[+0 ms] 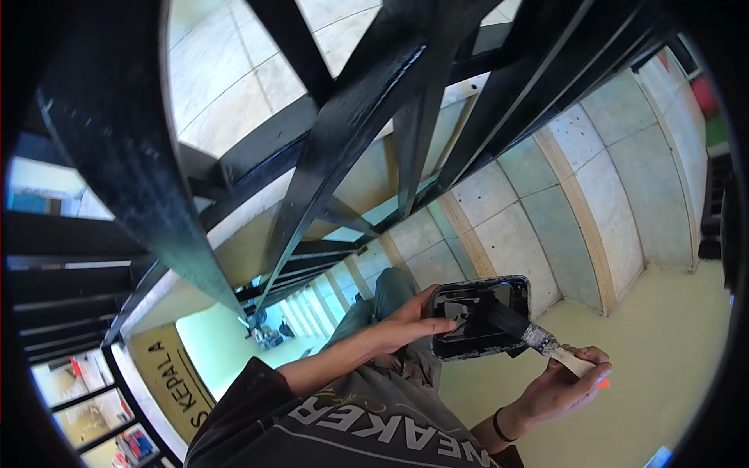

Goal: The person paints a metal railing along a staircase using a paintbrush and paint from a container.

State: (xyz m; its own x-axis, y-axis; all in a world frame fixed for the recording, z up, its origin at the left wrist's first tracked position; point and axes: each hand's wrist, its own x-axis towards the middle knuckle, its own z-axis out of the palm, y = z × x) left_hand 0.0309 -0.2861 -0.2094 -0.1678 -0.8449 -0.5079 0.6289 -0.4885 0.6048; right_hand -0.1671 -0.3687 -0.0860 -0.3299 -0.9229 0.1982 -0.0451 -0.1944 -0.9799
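Apparently loading paint — left hand holds tray, right hand holds brush; next calls for reaching railing, 11 o'clock.

Black tray, cream brush handle

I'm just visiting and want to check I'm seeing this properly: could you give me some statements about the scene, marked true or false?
1. The right hand grips a brush. True.
2. The left hand holds a black tray. True.
3. The brush's dark end points away from the tray. False: its bristles are over the tray.
4. A dark band circles the left wrist. False: the wristband is on the right.
5. Tiled stairs are in view. True.
6. The bars are white. False: the railing is black.
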